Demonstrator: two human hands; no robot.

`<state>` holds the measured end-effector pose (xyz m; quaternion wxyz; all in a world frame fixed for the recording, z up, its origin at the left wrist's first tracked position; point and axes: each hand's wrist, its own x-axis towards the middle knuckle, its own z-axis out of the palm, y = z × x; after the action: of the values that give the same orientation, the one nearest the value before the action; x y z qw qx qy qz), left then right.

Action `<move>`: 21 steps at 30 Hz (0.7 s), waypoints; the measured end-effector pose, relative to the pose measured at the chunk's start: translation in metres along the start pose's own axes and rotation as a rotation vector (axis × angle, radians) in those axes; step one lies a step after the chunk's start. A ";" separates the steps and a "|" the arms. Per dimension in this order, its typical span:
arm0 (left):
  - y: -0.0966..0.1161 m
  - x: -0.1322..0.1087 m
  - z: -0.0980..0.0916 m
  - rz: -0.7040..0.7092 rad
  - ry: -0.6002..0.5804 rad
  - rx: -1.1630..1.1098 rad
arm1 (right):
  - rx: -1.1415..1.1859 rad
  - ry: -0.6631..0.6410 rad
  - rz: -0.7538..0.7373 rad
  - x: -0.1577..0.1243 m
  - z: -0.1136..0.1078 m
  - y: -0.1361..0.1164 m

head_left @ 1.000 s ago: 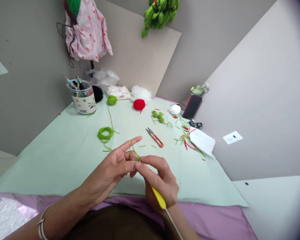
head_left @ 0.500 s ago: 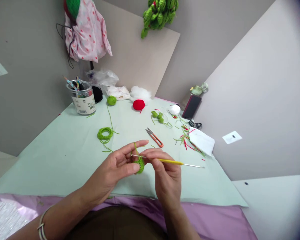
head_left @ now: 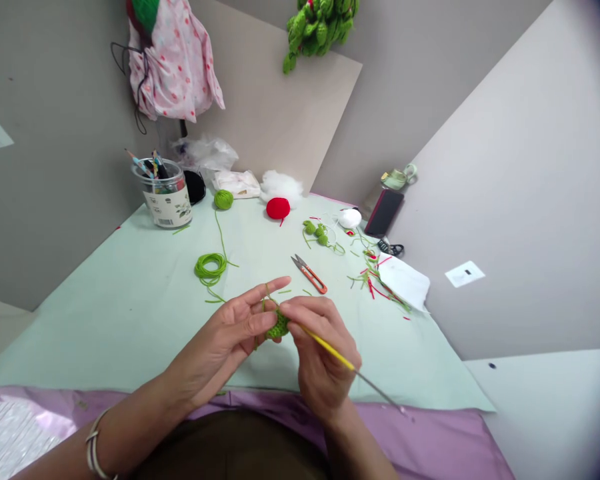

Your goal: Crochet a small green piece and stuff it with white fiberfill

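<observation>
A small green crochet piece (head_left: 278, 327) is pinched in my left hand (head_left: 235, 329), thumb on its near side. Green yarn loops over the raised left index finger. My right hand (head_left: 325, 353) is closed round a crochet hook (head_left: 333, 351) with a yellow grip, its free metal end slanting down to the right. The hook's working tip is hidden between my right fingertips and the green piece. Beyond my left hand lies a loose coil of green yarn (head_left: 210, 267), its strand running back to a small green ball (head_left: 223, 199).
Orange thread snips (head_left: 310, 274) lie just beyond my hands. Further back are a red yarn ball (head_left: 278, 208), white stuffing (head_left: 281, 187) and a pencil jar (head_left: 165, 197). On the right sit yarn scraps (head_left: 373, 283), white paper (head_left: 404, 283) and a leaning phone (head_left: 385, 213).
The hook has swung from nearly level to a steep slant, its free end now lower. My right hand has turned and closed in on the green piece, which tilts differently between my fingers.
</observation>
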<state>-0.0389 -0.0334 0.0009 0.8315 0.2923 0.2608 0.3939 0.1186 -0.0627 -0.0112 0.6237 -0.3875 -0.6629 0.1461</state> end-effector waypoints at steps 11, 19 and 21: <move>0.007 0.005 -0.003 0.163 0.008 0.171 | 0.168 -0.055 0.129 0.006 -0.011 -0.006; 0.015 0.007 -0.010 0.068 -0.124 0.201 | 0.196 0.004 0.145 0.007 -0.008 0.002; 0.017 0.009 -0.015 0.033 -0.182 0.200 | 0.213 0.021 0.165 0.005 -0.006 0.003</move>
<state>-0.0523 -0.0132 0.0008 0.8119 0.4126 0.2173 0.3514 0.1255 -0.0583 -0.0085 0.6540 -0.3740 -0.6029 0.2624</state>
